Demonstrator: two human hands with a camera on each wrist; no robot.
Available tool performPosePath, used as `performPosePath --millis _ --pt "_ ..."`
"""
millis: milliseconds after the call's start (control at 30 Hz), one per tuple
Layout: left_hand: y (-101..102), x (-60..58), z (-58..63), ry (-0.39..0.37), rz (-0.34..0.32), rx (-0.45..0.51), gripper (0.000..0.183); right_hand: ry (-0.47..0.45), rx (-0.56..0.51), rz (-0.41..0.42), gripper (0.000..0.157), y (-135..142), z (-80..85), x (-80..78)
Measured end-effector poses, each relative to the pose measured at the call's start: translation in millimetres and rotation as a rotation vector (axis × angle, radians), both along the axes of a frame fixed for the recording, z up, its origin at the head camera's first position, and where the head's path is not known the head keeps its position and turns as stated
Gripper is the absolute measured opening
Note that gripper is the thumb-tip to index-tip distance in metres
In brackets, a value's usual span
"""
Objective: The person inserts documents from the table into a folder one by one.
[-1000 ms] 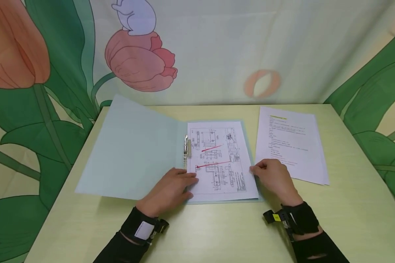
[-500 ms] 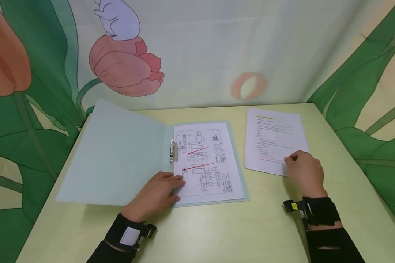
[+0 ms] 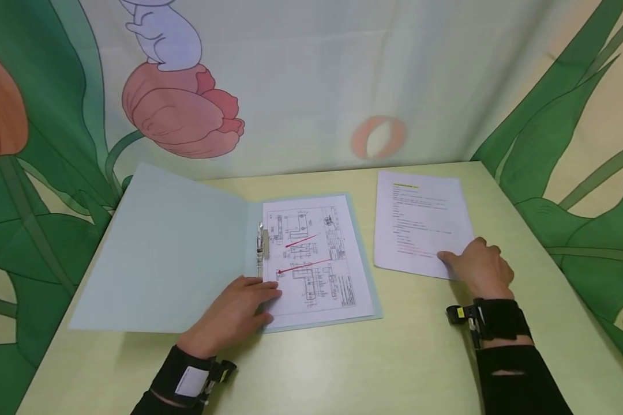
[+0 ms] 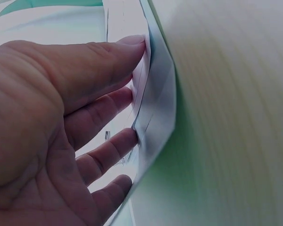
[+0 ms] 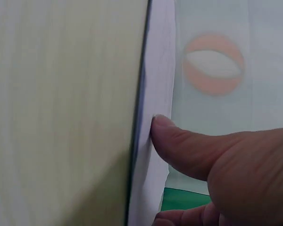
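Observation:
A pale blue folder (image 3: 166, 248) lies open. A sheet with technical drawings and red arrows (image 3: 316, 300) is on its right side, next to a metal clip (image 3: 261, 245). My left hand (image 3: 233, 314) rests on the sheet's lower left corner, fingers loosely extended. In the left wrist view its fingertips (image 4: 134, 47) touch the paper near the edge. To the right lies a stack of printed pages (image 3: 426, 216) with a yellow-highlighted top line. My right hand (image 3: 480, 268) is at its lower right corner, thumb (image 5: 167, 136) touching the paper and spread from the fingers, which are partly hidden.
Both things lie on a light wooden table (image 3: 342, 369), the stack towards its back right. Behind the table hangs a curtain (image 3: 301, 86) printed with flowers and leaves. A strip of bare tabletop runs between folder and stack.
My right hand has left the folder's right edge and moved right to the stack; its thumb has spread from the fingers. The left hand stays on the drawing sheet. The head view has shifted right.

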State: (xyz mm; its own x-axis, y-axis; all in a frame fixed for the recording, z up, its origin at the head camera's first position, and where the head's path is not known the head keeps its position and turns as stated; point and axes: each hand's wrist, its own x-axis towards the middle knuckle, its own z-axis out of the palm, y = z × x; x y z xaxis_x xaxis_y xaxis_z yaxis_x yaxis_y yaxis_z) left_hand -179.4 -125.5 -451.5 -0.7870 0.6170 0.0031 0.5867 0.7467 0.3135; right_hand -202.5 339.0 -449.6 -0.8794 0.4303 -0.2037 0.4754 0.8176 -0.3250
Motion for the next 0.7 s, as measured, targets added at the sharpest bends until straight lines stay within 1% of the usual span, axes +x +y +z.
performPosePath --millis 100,167,233,367,433,533,700 --pt "-3.5 1.8 0.3 0.003 0.009 0.001 0.048 -0.006 -0.005 -0.007 0.078 -1.2 0.1 -3.8" --pt "-5.3 2.7 0.0 0.002 0.018 -0.003 0.048 0.001 -0.014 -0.016 0.075 0.2 1.0 -5.9" --pt "-6.5 3.4 0.2 -0.005 0.028 -0.010 0.048 0.024 -0.018 -0.021 0.068 2.4 2.0 -6.9" --pt "-7.6 4.1 1.1 -0.021 0.048 -0.025 0.048 0.086 -0.016 -0.013 0.046 8.2 3.3 -7.5" --pt "-7.9 4.2 2.0 -0.025 0.051 -0.027 0.048 0.103 -0.017 -0.007 0.040 8.9 3.7 -7.6" --pt "-8.4 4.6 3.4 -0.029 0.052 -0.026 0.048 0.098 -0.024 -0.012 0.038 9.3 4.7 -8.2" --pt "-9.6 5.0 3.8 -0.031 0.053 -0.038 0.048 0.054 -0.018 -0.025 0.039 8.0 4.9 -10.5"
